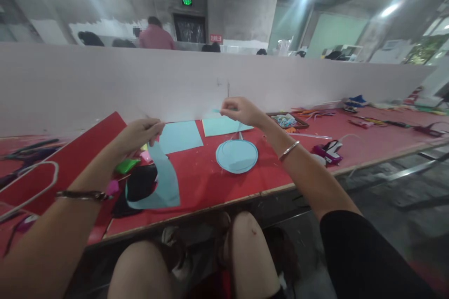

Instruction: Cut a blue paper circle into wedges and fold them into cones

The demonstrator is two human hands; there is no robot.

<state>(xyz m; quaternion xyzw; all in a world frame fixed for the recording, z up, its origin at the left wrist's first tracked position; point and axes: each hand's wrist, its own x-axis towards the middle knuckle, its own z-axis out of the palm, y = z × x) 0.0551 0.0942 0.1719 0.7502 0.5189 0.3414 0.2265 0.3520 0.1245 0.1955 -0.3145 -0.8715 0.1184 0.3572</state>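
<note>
Your left hand (pixel 140 134) pinches the upper end of a curved light-blue paper offcut (pixel 167 189), which droops over the red bench (pixel 201 180) at about eight o'clock from the round light-blue piece (pixel 236 153) lying flat there. Your right hand (pixel 242 110), raised at twelve o'clock from that round piece, has its fingertips closed on a small light-blue scrap (pixel 216 110). One blue sheet (pixel 180 136) lies at ten o'clock, and a purple tool (pixel 329 152) sits at three.
</note>
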